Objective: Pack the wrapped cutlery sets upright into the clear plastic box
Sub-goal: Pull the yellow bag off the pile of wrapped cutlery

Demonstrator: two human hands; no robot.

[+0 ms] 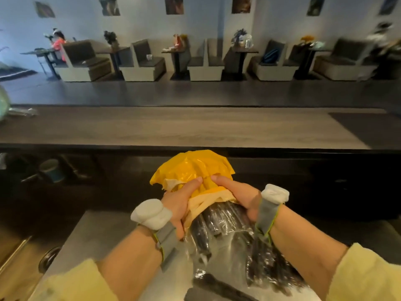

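Note:
A bundle of black cutlery sets in clear wrappers [223, 227] is held between my two hands above a steel worktop. Its far end is covered by a yellow plastic bag [191, 166], bunched and crumpled. My left hand [180, 205] grips the bag and bundle from the left, fingers curled under it. My right hand [238, 196] grips the same bundle from the right, thumb lying on the yellow plastic. More wrapped cutlery [271, 268] lies below my right wrist. No clear plastic box shows in view.
The steel worktop [91, 235] lies under my arms, with a round drain or fitting [48, 258] at its left. A long wooden counter [184, 127] runs across ahead. Behind it are booth seats and small tables [176, 53]. A person sits far left.

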